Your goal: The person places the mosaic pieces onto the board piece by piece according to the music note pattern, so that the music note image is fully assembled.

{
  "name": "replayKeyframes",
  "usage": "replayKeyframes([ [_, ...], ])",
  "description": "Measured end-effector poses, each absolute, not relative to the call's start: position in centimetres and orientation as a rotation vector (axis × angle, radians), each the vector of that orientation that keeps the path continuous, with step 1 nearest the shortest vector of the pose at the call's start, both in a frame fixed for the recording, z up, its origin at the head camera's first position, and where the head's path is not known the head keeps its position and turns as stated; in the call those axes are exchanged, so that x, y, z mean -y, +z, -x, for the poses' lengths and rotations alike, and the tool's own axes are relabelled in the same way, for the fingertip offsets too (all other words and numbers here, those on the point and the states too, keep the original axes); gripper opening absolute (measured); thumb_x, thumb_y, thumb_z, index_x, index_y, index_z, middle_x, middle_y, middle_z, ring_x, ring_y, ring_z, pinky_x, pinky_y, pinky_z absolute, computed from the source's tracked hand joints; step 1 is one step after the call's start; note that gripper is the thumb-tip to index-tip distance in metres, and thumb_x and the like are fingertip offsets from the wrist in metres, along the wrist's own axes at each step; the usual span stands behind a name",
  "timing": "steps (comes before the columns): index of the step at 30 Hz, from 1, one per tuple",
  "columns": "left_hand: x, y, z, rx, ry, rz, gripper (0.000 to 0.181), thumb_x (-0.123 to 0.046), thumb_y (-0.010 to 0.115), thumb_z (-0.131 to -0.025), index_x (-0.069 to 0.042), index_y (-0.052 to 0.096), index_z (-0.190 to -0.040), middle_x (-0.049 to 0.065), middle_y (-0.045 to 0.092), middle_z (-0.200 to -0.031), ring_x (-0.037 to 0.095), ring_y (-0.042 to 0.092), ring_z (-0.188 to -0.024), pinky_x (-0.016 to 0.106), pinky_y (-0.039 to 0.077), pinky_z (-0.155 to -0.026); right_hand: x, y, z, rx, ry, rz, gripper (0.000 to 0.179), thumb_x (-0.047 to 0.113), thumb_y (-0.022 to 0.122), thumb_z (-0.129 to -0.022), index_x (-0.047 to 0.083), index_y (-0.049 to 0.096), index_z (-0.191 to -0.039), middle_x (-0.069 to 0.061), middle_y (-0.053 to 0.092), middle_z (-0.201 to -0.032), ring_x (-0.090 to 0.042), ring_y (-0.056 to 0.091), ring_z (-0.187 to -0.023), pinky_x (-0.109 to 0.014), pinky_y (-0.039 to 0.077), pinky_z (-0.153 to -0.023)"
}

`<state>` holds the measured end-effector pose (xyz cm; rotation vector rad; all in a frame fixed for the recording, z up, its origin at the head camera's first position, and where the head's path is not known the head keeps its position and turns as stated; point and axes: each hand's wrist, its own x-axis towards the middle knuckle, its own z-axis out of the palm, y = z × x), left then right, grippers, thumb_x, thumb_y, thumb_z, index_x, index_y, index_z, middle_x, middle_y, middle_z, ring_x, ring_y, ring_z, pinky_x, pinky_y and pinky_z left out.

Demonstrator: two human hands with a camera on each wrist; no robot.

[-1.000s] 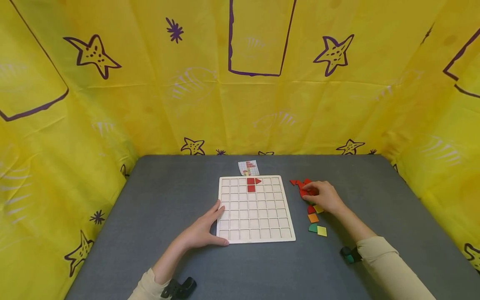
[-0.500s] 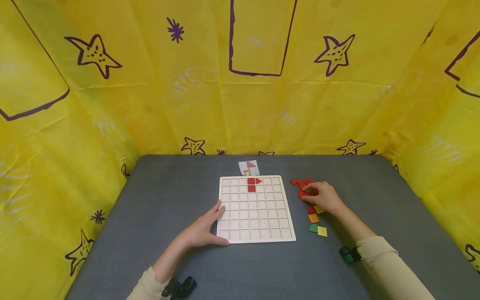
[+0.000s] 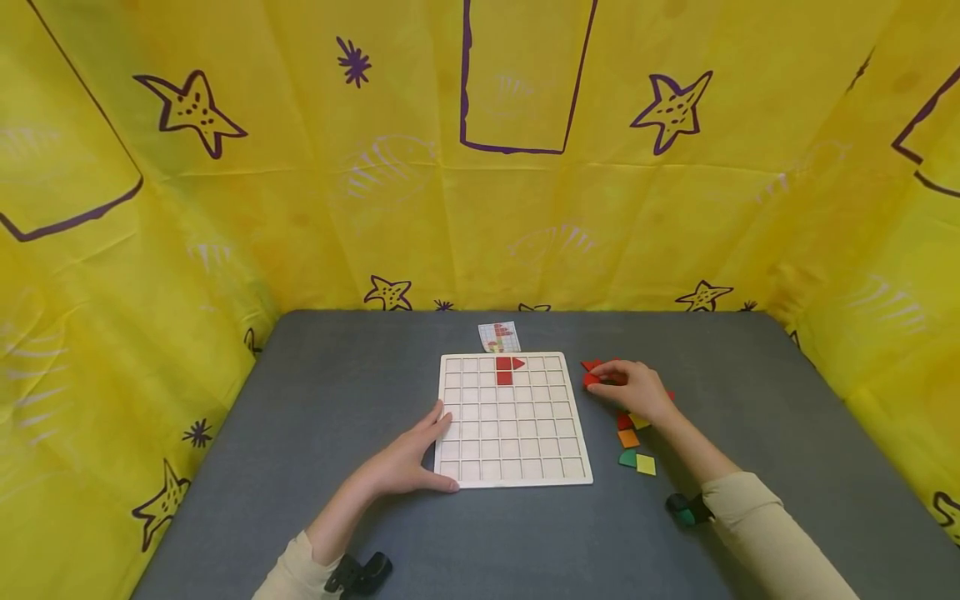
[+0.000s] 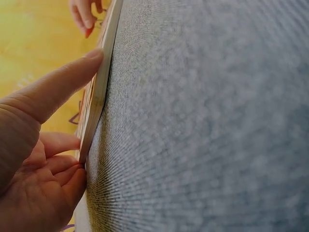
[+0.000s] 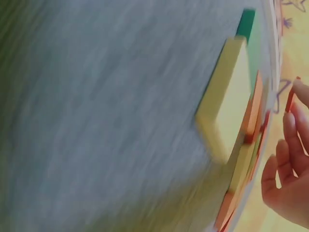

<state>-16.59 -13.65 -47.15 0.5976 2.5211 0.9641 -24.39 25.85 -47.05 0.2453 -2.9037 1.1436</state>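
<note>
My left hand point(image 3: 408, 458) rests at the near-left corner of a white grid board point(image 3: 517, 425); its thumb lies along the front edge and its fingers touch the left edge. In the left wrist view the thumb point(image 4: 63, 84) reaches straight to the board's rim point(image 4: 99, 92). Two red squares and a red triangle sit in the board's top row area point(image 3: 504, 364). To the right of the board, my right hand point(image 3: 637, 392) pinches a red tile point(image 3: 592, 380) between thumb and fingertips. Edge-on, this red tile point(image 5: 289, 100) shows thin in the right wrist view.
More red tiles lie partly hidden behind and under the right hand. Nearer me are an orange square point(image 3: 627, 438), a green quarter-round tile point(image 3: 627, 457) and a yellow square point(image 3: 646, 464). A card with a printed coloured pattern point(image 3: 499, 337) lies beyond the board.
The right hand has moved left toward the board with a red tile pinched in its fingertips, away from the pile. The left hand and the board have stayed put.
</note>
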Motion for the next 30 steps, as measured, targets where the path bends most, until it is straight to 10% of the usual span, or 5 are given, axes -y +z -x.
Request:
replayKeyframes([
  [15,13.5,-46.8,16.8,-2.523,0.929,-0.603,0.104,-0.039,0.082,-0.071,-0.002,0.024,-0.149,0.017,0.006,-0.159,0.036,0.017,-0.144,0.053,0.025,-0.111,-19.0,-46.9,26.3,2.919,1.305,-0.34,0.029,0.035,0.078,-0.077,0.019,0.072,-0.102,-0.001,0.068,-0.092,-0.019,0.052,-0.074,-0.03,0.042,-0.063],
  [30,13.5,-46.7,16.7,-2.521,0.932,-0.594,0.104,-0.04,0.082,-0.071,-0.002,0.024,-0.149,0.017,0.007,-0.159,0.036,0.018,-0.144,0.053,0.025,-0.11,-15.5,-47.9,27.9,2.936,1.088,-0.487,0.023,0.027,0.079,-0.077,0.016,0.074,-0.097,-0.002,0.07,-0.095,-0.019,0.052,-0.086,-0.033,0.041,-0.076],
])
